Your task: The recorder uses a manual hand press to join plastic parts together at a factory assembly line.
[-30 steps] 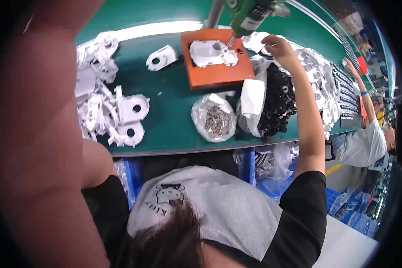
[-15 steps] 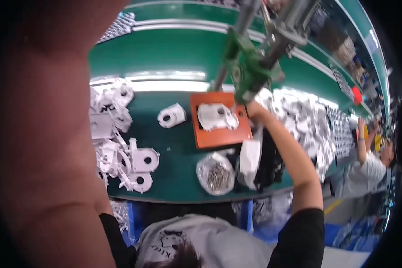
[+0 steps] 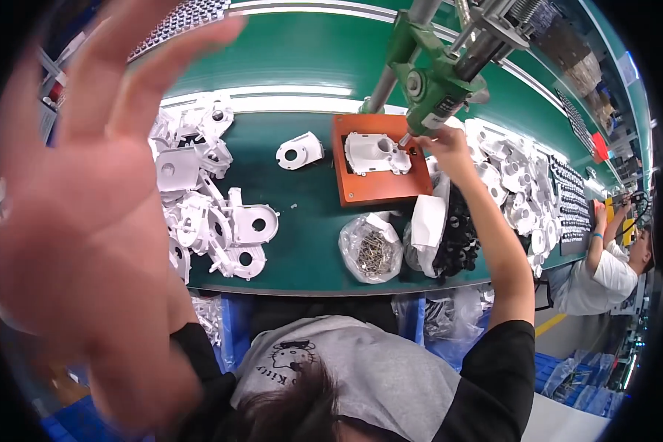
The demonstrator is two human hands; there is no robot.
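- The left hand (image 3: 88, 199) is raised close to the camera, blurred, fingers spread apart and holding nothing; it covers much of the left of the view.
- The right hand (image 3: 443, 141) reaches to the far side of the green table (image 3: 309, 243) and appears to be closed around the lower end of a green powered screwdriver (image 3: 435, 85) that hangs from above, though the grip itself is partly hidden.
- The screwdriver's tip meets the right edge of a white plastic housing (image 3: 376, 152), which lies on an orange fixture block (image 3: 379, 188) at the middle of the table.
- Just left of the block lies a single white housing part (image 3: 300, 149); further left is a loose heap of white parts (image 3: 210, 199).
- Near the table's front edge sits a clear bag of screws (image 3: 372, 250), and just right of it a bag of black parts (image 3: 457, 239).
- More white parts (image 3: 519, 199) are piled at the right.
- Another person (image 3: 604, 272) in a white shirt works far off at the right.
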